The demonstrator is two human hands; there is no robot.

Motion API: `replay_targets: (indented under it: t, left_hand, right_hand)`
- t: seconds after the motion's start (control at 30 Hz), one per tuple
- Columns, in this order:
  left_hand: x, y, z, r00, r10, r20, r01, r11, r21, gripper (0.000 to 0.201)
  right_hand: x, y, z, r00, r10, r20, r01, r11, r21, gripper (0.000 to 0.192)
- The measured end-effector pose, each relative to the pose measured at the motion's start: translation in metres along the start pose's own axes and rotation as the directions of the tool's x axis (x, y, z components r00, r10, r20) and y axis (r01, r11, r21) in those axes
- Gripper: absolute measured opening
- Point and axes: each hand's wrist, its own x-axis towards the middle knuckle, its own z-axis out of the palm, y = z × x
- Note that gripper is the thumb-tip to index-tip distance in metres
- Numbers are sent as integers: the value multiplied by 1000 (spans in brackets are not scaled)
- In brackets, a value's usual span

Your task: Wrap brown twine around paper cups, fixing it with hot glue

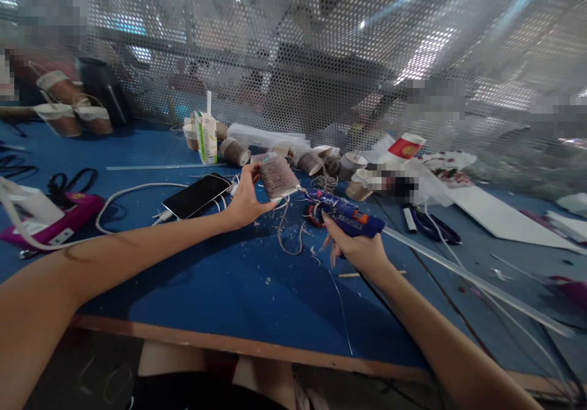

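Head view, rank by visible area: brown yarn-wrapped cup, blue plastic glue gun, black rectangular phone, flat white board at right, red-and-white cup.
1. White board
2. Glue gun
3. Yarn-wrapped cup and phone: too alike to rank
4. Red-and-white cup

Your cord-wrapped cup (279, 178) is greyish brown, striped with fine parallel lines. Your hot glue gun (351, 224) is deep blue with an orange patch, and its glue stick (477, 280) is milky white. Before you, the table (183, 288) is blue, edged in brown; the phone (197, 196) shows black, the power strip (87, 211) magenta, the drink carton (210, 138) white and green. You face a grey screen (229, 62) dotted with holes.
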Motion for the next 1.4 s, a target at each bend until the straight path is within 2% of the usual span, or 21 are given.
replay_targets:
  t: [0.1, 0.27, 0.47, 0.57, 0.63, 0.7, 0.8, 0.87, 0.9, 0.97, 1.03, 1.1, 1.17, 1.2, 1.27, 1.33, 1.4]
  left_hand:
    - [0, -1, -1, 1000, 5, -1, -5, 1000, 2, 82]
    - [-1, 1, -2, 1000, 7, 16, -6, 1000, -6, 79]
    - [-1, 2, -3, 999, 29, 39, -27, 999, -33, 78]
    - [-1, 0, -3, 999, 21, 44, -20, 999, -27, 82]
    - [-1, -1, -2, 999, 28, 39, -26, 999, -38, 83]
    - [-1, -1, -2, 999, 40, 29, -39, 998, -50, 83]
    - [-1, 0, -3, 998, 62, 22, -61, 998, -29, 86]
    - [-1, 1, -4, 996, 82, 30, -82, 997, 0, 86]
    - [-1, 1, -4, 995, 93, 32, -93, 996, 13, 86]
    - [-1, 0, -5, 993, 110, 32, -111, 993, 35, 84]
    - [-1, -1, -4, 992, 120, 24, -121, 991, 48, 84]
    - [-1, -2, -4, 992, 126, 20, -127, 990, 56, 85]
    - [-1, -2, -4, 990, 136, 32, -138, 989, 60, 86]
    - [-2, -2, -4, 989, 142, 44, -145, 988, 60, 86]
    - [-2, -1, -4, 986, 154, 66, -157, 986, 52, 85]
    - [-2, 1, -5, 985, 156, 79, -159, 987, 34, 84]
    - [-1, 3, -5, 985, 143, 93, -146, 989, 22, 84]
  right_hand:
    - [1, -6, 2, 1000, 6, -14, -7, 996, -93, 45]
    - [3, -8, 1, 1000, -10, -26, 6, 991, -133, 49]
    - [5, -5, 0, 996, 77, -42, -84, 976, -200, 50]
    - [9, -1, -1, 991, 117, -65, -129, 964, -234, 42]
    - [15, 2, -4, 990, 122, -68, -137, 939, -316, 33]
    - [24, 4, -12, 997, 57, -47, -73, 859, -506, 27]
    - [36, 9, -29, 997, -43, 57, 71, 602, -796, 30]
    - [41, 12, -42, 990, -29, 140, 136, 485, -864, 35]
    - [43, 13, -48, 985, -27, 170, 162, 469, -868, 40]
    - [44, 13, -58, 979, -58, 194, 197, 495, -846, 52]
    - [43, 8, -63, 977, -124, 176, 215, 583, -783, 54]
    - [41, 0, -60, 972, -200, 122, 231, 738, -634, 43]
    - [36, -9, -48, 969, -242, 42, 240, 902, -358, 27]
    - [32, -12, -39, 974, -225, 25, 226, 955, -190, 23]
    - [25, -16, -18, 988, -87, 128, 85, 996, 19, 23]
    - [18, -15, 2, 966, 23, 257, -41, 997, 65, 26]
    - [13, -11, 16, 947, 66, 315, -96, 992, 83, 33]
